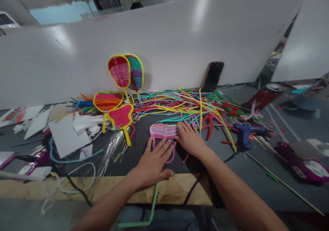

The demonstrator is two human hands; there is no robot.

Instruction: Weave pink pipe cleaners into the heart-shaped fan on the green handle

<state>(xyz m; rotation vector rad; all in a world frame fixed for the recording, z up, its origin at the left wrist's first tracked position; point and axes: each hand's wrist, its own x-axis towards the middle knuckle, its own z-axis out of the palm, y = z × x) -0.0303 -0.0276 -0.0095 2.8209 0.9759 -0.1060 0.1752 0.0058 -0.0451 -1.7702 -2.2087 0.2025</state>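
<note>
A flat piece of pink and lilac pipe cleaners (pixel 158 130) lies on the dark table between my hands, with pink loops trailing from its lower edge. My left hand (pixel 154 161) has its fingers spread, the tips at the lower edge and over the loops. My right hand (pixel 190 138) rests flat across the piece's right end and hides it. Neither hand is gripping anything. Under my left wrist hangs a green pipe cleaner (pixel 154 203), bent toward my lap.
Loose coloured pipe cleaners (pixel 169 102) spread along the back. Paddle-shaped pieces with yellow rims (pixel 120 116) sit to the left. A phone (pixel 214 75) leans on the white panel. To the right are a blue glue gun (pixel 244 135), a red can (pixel 266 95) and a thin stick (pixel 288 184).
</note>
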